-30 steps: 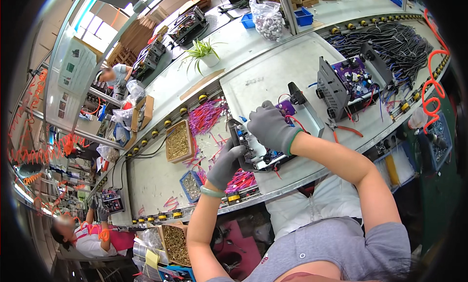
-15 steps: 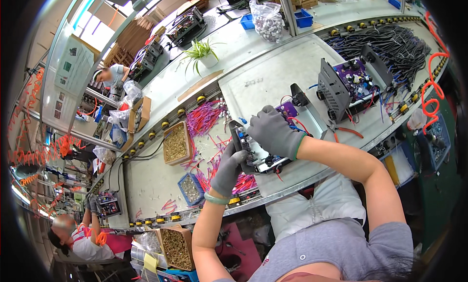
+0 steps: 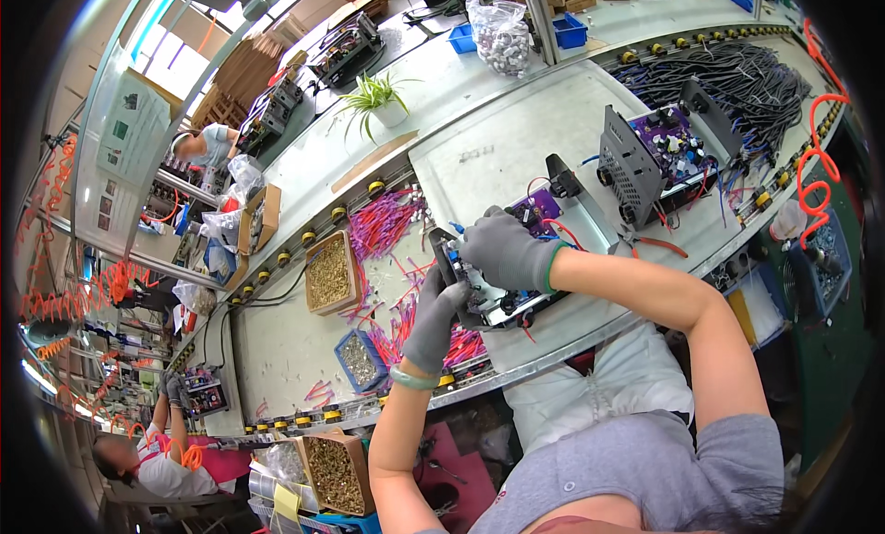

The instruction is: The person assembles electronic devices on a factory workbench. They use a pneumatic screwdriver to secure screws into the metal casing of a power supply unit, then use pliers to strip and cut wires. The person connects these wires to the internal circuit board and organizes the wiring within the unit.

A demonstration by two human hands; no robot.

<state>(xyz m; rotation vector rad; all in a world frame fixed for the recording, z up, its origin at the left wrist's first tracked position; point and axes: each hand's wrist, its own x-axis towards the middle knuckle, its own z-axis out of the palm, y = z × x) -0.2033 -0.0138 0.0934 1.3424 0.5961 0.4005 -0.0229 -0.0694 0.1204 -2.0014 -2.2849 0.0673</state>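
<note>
An open electronic unit (image 3: 518,305), with a purple circuit board and black end panels, lies on the pale bench in front of me. My left hand (image 3: 433,322), gloved in grey, grips the near-left black panel (image 3: 437,245), its thumb on the inner side and its fingers mostly behind. Just over the inside of that panel, my grey-gloved right hand (image 3: 512,251) has its fingers bent and pressed together among small parts; what they hold is hidden. A red wire (image 3: 564,231) loops past the right wrist. Orange-handled pliers (image 3: 659,248) lie right of the unit.
A second open unit (image 3: 659,160) stands to the right, before a heap of black cables (image 3: 728,91). Pink and purple wires (image 3: 392,222), a box of brass-coloured parts (image 3: 332,271) and a blue tray (image 3: 360,360) lie left. Orange coiled hose (image 3: 811,183) hangs right. Co-workers are at the left.
My right hand has shifted slightly left and down along the inside of the panel. The left hand keeps its grip, and the unit lies nearly as before.
</note>
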